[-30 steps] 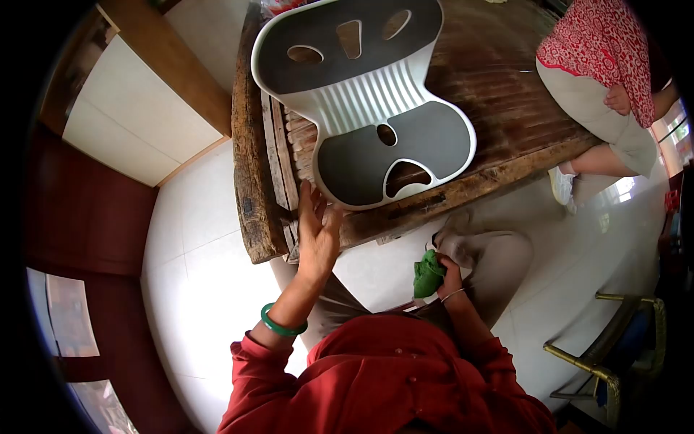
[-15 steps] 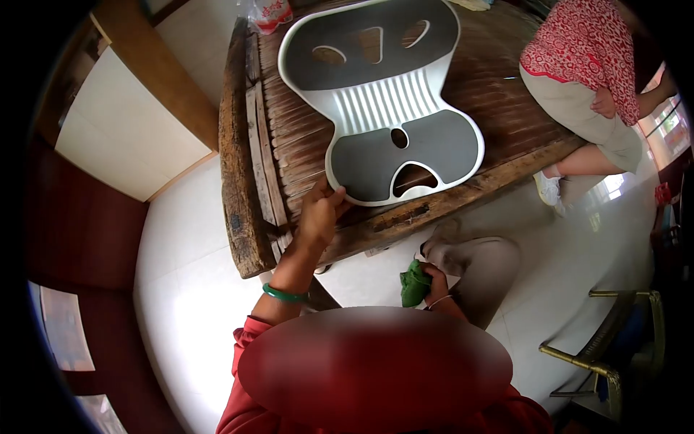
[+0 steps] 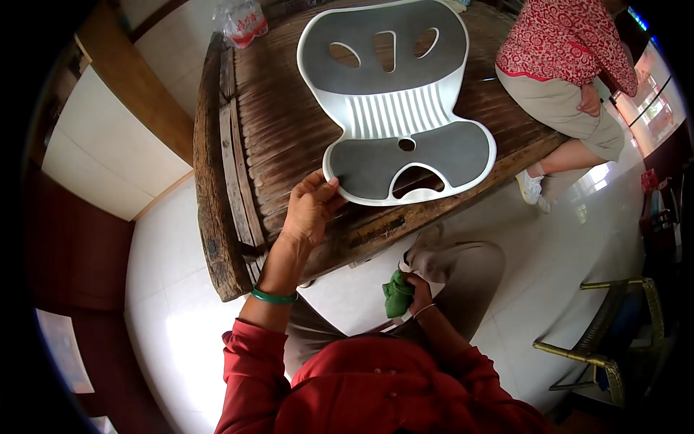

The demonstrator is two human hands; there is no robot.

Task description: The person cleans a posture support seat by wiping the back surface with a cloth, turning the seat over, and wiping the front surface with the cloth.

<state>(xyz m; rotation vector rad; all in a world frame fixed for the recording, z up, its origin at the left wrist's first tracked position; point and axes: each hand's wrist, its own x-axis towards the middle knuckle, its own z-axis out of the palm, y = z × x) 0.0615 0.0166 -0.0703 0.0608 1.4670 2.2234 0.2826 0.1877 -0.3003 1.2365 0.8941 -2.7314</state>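
A white plastic seat with grey pads [image 3: 426, 153], its back part pierced by several holes, stands on a dark slatted wooden bench [image 3: 275, 137]. My left hand [image 3: 309, 206], a green bangle on its wrist, pinches the seat's near left corner between thumb and fingers. Lower down, in front of the bench edge, my right hand [image 3: 419, 293] is closed around a bunched green cloth [image 3: 397, 295]. Part of the cloth is hidden inside that hand.
Another person in a red patterned top [image 3: 557, 43] sits on the bench at the right. A plastic bag with red print [image 3: 241, 23] lies at the back left. A metal-framed chair [image 3: 600, 354] stands at lower right, and a pale cabinet [image 3: 108, 145] at left.
My left hand keeps its hold while the seat tilts a little, its base now looking shallower. The right hand with the cloth stays low. The whole view has shifted slightly.
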